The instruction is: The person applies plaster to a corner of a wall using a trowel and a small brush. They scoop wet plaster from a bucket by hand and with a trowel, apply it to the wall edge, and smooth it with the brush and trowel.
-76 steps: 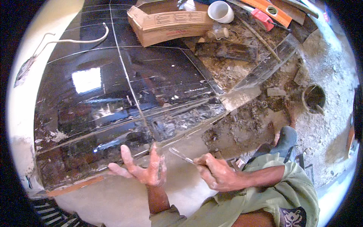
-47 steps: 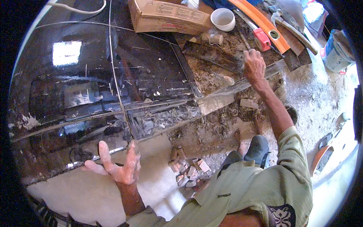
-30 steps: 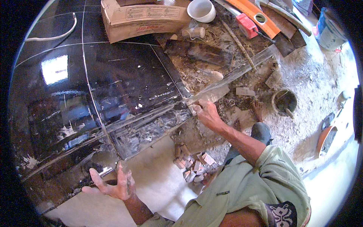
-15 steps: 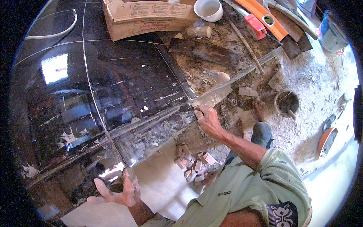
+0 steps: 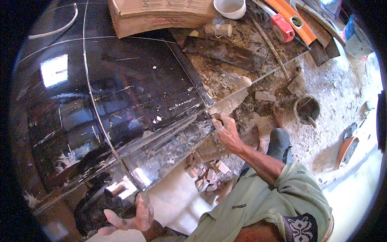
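My left hand [image 5: 131,215] has spread, dust-coated fingers at the front edge of the glossy black tiled surface [image 5: 121,72], its index fingertip near the end of a pale grout line. My right hand [image 5: 223,129] is at the strip along the front edge [image 5: 169,143], near the corner where the tiles meet a rough, debris-covered section, its fingers bent together; whatever they may hold is too small to make out. Just behind it, a small tool with a pale rounded handle [image 5: 244,80] lies on the debris, beside a dark board [image 5: 221,52].
Along the back sit a cardboard box [image 5: 161,20], white bowl [image 5: 229,10], orange level [image 5: 306,32], red tool [image 5: 280,28] and long stick [image 5: 270,44]. On the dusty floor are a mortar bucket [image 5: 306,111], broken tile pieces [image 5: 205,177], my bare feet and, far right, a plastic bucket [image 5: 354,40].
My right hand held a thin metal tool, reached to the debris, then returned to the edge; the tool now lies back there. The view shifted; my left fingers stay spread.
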